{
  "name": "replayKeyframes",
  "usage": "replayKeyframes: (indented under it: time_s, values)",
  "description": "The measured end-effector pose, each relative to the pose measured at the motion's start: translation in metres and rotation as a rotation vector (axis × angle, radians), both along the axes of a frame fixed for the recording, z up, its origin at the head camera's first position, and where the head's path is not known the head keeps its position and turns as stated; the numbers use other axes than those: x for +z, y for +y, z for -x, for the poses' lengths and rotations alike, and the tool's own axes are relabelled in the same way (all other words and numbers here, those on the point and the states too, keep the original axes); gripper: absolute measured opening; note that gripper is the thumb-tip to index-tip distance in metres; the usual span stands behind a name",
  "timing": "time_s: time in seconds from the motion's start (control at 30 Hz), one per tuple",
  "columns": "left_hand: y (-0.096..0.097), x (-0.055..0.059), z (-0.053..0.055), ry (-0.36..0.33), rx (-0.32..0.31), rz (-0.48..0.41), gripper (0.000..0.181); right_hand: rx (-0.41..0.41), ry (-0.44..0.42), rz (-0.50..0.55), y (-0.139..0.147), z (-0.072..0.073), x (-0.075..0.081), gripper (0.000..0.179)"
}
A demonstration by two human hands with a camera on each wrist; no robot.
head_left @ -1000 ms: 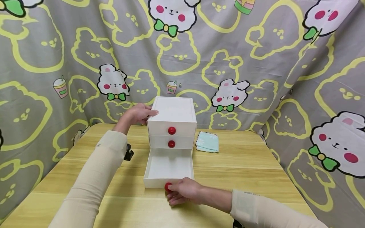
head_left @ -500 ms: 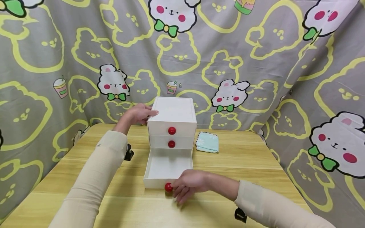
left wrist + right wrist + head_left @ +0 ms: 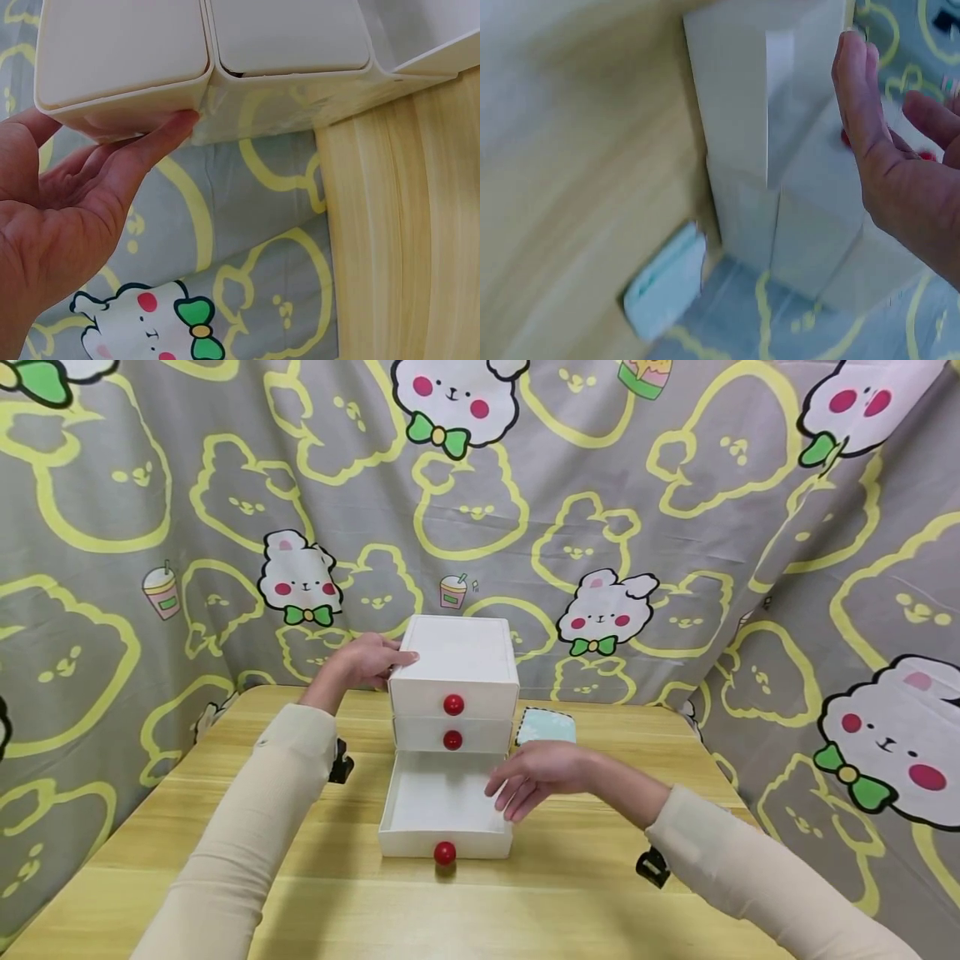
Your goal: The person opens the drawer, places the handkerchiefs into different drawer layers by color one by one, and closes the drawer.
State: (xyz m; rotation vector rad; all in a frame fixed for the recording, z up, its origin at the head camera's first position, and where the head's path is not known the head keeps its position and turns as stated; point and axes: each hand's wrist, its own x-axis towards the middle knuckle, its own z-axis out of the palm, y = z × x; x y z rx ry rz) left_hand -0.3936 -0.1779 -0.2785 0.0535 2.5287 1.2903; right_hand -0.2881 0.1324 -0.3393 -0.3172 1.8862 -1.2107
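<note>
A white drawer cabinet (image 3: 454, 647) with red ball knobs stands on the table; its upper two drawers are in and its bottom drawer (image 3: 420, 843) is pulled out, with bare floor visible. My left hand (image 3: 367, 660) grips the cabinet's upper left side, thumb over the top edge and fingers against the side wall (image 3: 277, 109). My right hand (image 3: 543, 774) is over the right side of the pulled-out drawer, fingers loosely bent and holding nothing. Away from the hand, the drawer's red knob (image 3: 445, 853) shows at the front.
A folded light blue cloth (image 3: 550, 724) with a dark-edged border lies right of the cabinet, partly covered by my right hand in the head view. The wooden table (image 3: 637, 893) ends against a grey cartoon-print curtain (image 3: 480, 485) behind and at the sides.
My right hand has let go of the bottom drawer's knob and moved up and back, over the drawer's right side. The left hand and the drawer have stayed in place.
</note>
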Motion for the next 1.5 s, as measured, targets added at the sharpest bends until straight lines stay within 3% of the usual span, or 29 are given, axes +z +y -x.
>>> replayKeyframes:
  time_s: [0.23, 0.37, 0.67, 0.77, 1.1, 1.3, 1.5]
  values:
    - [0.001, 0.002, -0.003, -0.005, 0.006, 0.001, 0.059, -0.117, 0.063, -0.037, 0.033, 0.039, 0.012, 0.032]
    - [0.002, 0.002, -0.004, -0.006, 0.000, 0.005, 0.058, -0.235, 0.117, -0.025, 0.051, 0.060, 0.013, 0.036]
    - [0.003, 0.003, -0.003, 0.003, -0.011, 0.013, 0.056, -0.553, 0.295, 0.012, 0.083, 0.092, 0.002, 0.052]
    - [0.003, 0.003, -0.003, 0.004, -0.008, 0.014, 0.055, -0.634, 0.311, -0.001, 0.091, 0.101, -0.005, 0.056]
    - [0.002, 0.002, -0.001, 0.014, -0.008, 0.013, 0.051, -0.769, 0.230, 0.089, 0.109, 0.119, -0.043, 0.059]
    - [0.002, 0.000, -0.001, 0.015, -0.011, 0.007, 0.049, -0.852, 0.188, 0.108, 0.111, 0.122, -0.070, 0.057]
    - [0.000, 0.001, -0.002, 0.025, -0.003, 0.005, 0.052, -0.945, 0.196, 0.119, 0.104, 0.122, -0.087, 0.056]
